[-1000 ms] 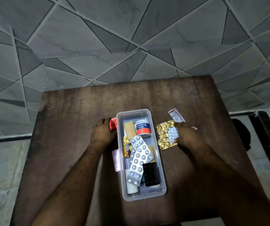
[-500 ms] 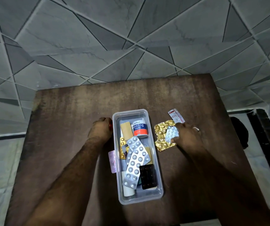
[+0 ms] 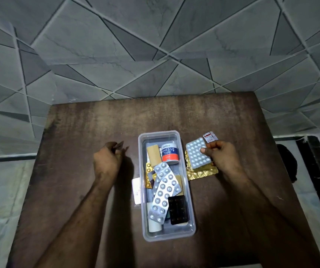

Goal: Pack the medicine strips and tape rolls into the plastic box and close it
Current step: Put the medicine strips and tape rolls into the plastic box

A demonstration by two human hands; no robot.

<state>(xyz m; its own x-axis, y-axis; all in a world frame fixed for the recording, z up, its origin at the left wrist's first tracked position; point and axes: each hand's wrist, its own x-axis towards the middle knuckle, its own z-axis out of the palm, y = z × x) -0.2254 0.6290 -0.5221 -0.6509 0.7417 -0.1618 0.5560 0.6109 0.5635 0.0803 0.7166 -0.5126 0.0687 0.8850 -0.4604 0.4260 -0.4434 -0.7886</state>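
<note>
A clear plastic box (image 3: 192, 209) stands open mid-table, with no lid in sight. It holds an adhesive tape roll (image 3: 170, 154), a beige roll (image 3: 153, 156), long silver blister strips (image 3: 165, 190) and a black strip (image 3: 178, 210). To the right of the box, my right hand (image 3: 224, 158) pinches a white blister strip (image 3: 196, 154), raised over a crumpled gold strip (image 3: 201, 173). Left of the box, my left hand (image 3: 108, 161) has its fingers curled shut. The red strip it covered earlier is out of sight, and the spot where it lay is bare.
A small red-and-white sachet (image 3: 210, 136) lies beyond my right hand. A pale strip (image 3: 136, 190) rests against the box's left wall. The dark wooden table (image 3: 97, 122) has tiled floor beyond its far and side edges.
My right hand has lifted the white blister strip off the gold one and turned it up. My left hand has drawn away from the box's left wall, and the red strip went with it.
</note>
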